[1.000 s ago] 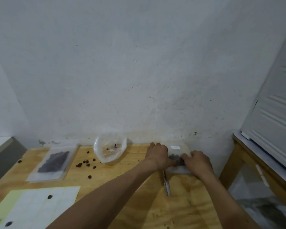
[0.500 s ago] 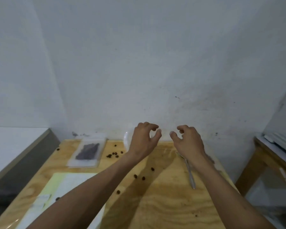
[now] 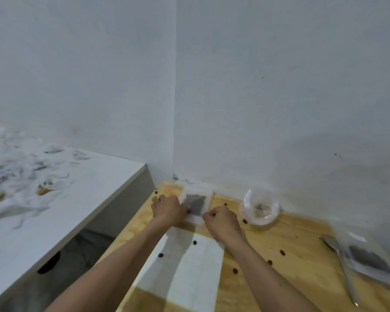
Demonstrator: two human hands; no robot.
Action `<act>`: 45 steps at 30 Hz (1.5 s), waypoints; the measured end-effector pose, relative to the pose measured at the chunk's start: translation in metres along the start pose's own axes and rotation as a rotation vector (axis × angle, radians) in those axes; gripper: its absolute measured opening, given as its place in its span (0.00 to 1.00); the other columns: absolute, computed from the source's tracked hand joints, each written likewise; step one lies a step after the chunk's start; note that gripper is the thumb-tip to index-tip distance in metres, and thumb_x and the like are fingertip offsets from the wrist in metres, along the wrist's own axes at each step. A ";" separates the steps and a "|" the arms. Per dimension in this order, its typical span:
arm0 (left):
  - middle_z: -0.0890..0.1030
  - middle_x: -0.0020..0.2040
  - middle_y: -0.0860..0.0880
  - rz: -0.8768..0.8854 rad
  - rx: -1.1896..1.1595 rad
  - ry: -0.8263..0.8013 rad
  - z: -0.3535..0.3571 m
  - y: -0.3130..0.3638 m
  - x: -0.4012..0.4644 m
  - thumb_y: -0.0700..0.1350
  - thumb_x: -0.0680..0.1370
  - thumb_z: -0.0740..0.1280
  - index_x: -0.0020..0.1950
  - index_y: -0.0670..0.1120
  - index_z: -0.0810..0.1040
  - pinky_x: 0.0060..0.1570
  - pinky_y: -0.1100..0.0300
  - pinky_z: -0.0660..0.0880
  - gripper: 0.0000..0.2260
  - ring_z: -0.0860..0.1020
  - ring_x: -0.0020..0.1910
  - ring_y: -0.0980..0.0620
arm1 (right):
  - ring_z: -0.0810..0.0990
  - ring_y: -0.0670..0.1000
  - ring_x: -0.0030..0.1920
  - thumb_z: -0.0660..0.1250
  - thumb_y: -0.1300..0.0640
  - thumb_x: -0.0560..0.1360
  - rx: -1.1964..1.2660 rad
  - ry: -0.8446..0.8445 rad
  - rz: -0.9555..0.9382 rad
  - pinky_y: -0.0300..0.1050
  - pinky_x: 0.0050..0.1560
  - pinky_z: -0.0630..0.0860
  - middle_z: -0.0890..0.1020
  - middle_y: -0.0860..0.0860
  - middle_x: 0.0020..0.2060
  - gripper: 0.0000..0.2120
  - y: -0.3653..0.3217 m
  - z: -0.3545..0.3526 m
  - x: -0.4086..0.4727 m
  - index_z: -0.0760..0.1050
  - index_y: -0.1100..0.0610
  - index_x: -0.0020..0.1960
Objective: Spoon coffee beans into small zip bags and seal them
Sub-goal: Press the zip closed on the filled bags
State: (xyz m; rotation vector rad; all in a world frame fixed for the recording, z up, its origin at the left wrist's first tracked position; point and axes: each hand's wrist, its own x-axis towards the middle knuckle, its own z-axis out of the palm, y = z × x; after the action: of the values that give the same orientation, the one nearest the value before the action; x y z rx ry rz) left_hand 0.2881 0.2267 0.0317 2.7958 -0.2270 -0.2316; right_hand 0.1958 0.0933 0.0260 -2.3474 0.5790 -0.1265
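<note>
Both hands are now on the filled zip bag [image 3: 195, 204] lying flat near the wall in the middle of the frame. The left hand [image 3: 167, 210] curls over the bag's left edge, and the right hand [image 3: 221, 220] pinches at its lower right corner; blur hides how firm either grip is. Half a second ago both hands hovered bare and part-curled above the plywood worktop [image 3: 279, 244], and a second ago they were working a bag beside the spoon [image 3: 342, 264]. That second bag [image 3: 369, 258] now lies untouched at the right edge with the spoon's handle running along its left side. The shift suggests the bag by the spoon is finished and attention has gone to this one, probably to check or press its seal, or to move it. Just right of the hands sits a clear plastic bowl [image 3: 259, 207] holding only a few beans. Loose coffee beans [image 3: 269, 262] dot the wood, and a pale paper sheet [image 3: 189, 266] lies under the forearms. A white marbled counter [image 3: 54, 188] fills the left of the frame.
</note>
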 end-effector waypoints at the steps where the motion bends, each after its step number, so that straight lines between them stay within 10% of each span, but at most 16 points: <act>1: 0.72 0.70 0.39 0.002 -0.020 0.004 0.001 -0.005 0.003 0.60 0.81 0.63 0.65 0.42 0.76 0.67 0.48 0.65 0.24 0.66 0.70 0.36 | 0.70 0.52 0.27 0.65 0.52 0.78 0.014 -0.002 0.033 0.43 0.29 0.63 0.70 0.51 0.26 0.17 -0.003 0.005 0.003 0.68 0.55 0.32; 6: 0.79 0.64 0.45 -0.004 -0.293 0.077 -0.001 -0.022 0.007 0.57 0.73 0.75 0.59 0.47 0.81 0.64 0.51 0.68 0.20 0.70 0.69 0.40 | 0.76 0.54 0.29 0.66 0.58 0.75 0.213 0.013 0.157 0.46 0.33 0.73 0.75 0.52 0.26 0.14 -0.003 0.018 0.013 0.76 0.55 0.30; 12: 0.76 0.40 0.47 0.041 -0.867 0.030 -0.013 -0.031 -0.003 0.39 0.72 0.78 0.44 0.45 0.73 0.32 0.62 0.69 0.13 0.72 0.35 0.52 | 0.81 0.53 0.40 0.68 0.57 0.79 0.486 0.034 0.169 0.47 0.38 0.78 0.84 0.53 0.43 0.02 -0.006 0.009 0.008 0.80 0.54 0.50; 19: 0.85 0.45 0.48 0.161 -1.262 0.112 -0.049 -0.038 -0.014 0.49 0.78 0.74 0.49 0.42 0.82 0.45 0.57 0.75 0.10 0.81 0.44 0.50 | 0.83 0.52 0.47 0.74 0.57 0.77 0.539 0.068 -0.085 0.47 0.44 0.81 0.84 0.51 0.45 0.02 -0.027 0.000 -0.007 0.81 0.53 0.46; 23: 0.83 0.41 0.47 0.174 -1.317 0.223 -0.060 -0.051 -0.020 0.45 0.79 0.72 0.49 0.42 0.81 0.36 0.63 0.73 0.06 0.78 0.36 0.56 | 0.84 0.50 0.50 0.73 0.55 0.77 0.390 0.023 -0.132 0.51 0.53 0.83 0.85 0.47 0.48 0.05 -0.038 0.011 -0.017 0.85 0.54 0.51; 28: 0.85 0.43 0.43 0.145 -1.338 0.297 -0.066 -0.075 -0.029 0.43 0.79 0.73 0.50 0.45 0.83 0.41 0.53 0.75 0.02 0.80 0.40 0.49 | 0.81 0.50 0.33 0.73 0.48 0.75 -0.009 -0.277 -0.185 0.47 0.40 0.79 0.86 0.50 0.34 0.14 -0.053 0.047 -0.042 0.86 0.58 0.39; 36: 0.87 0.48 0.44 0.087 -1.301 0.348 -0.068 -0.101 -0.041 0.41 0.78 0.72 0.49 0.45 0.82 0.42 0.59 0.76 0.02 0.84 0.51 0.45 | 0.78 0.53 0.28 0.76 0.53 0.69 -0.142 -0.309 -0.142 0.47 0.33 0.77 0.78 0.52 0.26 0.13 -0.084 0.073 -0.049 0.75 0.58 0.33; 45: 0.87 0.47 0.45 0.082 -1.343 0.316 -0.066 -0.107 -0.049 0.49 0.80 0.70 0.48 0.49 0.83 0.43 0.53 0.80 0.06 0.84 0.46 0.47 | 0.87 0.57 0.38 0.73 0.58 0.75 0.232 -0.326 -0.172 0.54 0.49 0.85 0.86 0.61 0.35 0.13 -0.091 0.045 -0.057 0.81 0.69 0.42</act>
State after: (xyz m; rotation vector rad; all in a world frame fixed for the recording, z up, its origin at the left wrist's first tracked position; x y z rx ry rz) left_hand 0.2661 0.3557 0.0639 1.4509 -0.0531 0.0817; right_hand 0.1895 0.2061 0.0565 -2.1273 0.1913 0.1053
